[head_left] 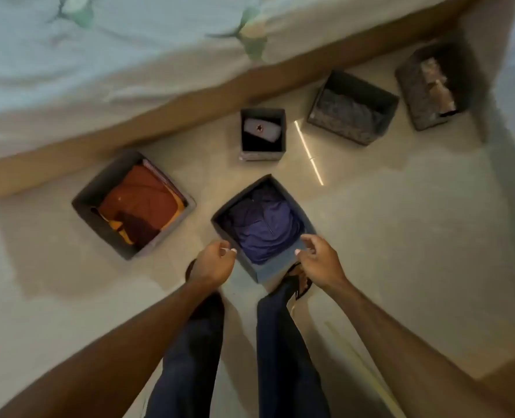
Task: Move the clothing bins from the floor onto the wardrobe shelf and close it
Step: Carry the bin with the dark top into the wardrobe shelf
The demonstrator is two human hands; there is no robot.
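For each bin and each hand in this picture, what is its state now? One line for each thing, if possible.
Bin with purple clothes: open top, full, on the floor, between both hands.
Bin with orange clothes: open top, full, on the floor.
Small bin: open, one grey folded item inside.
Two patterned bins: open, on the floor by the bed.
Left hand: empty, fingers curled, beside the purple bin.
Right hand: empty, at the bin's near rim.
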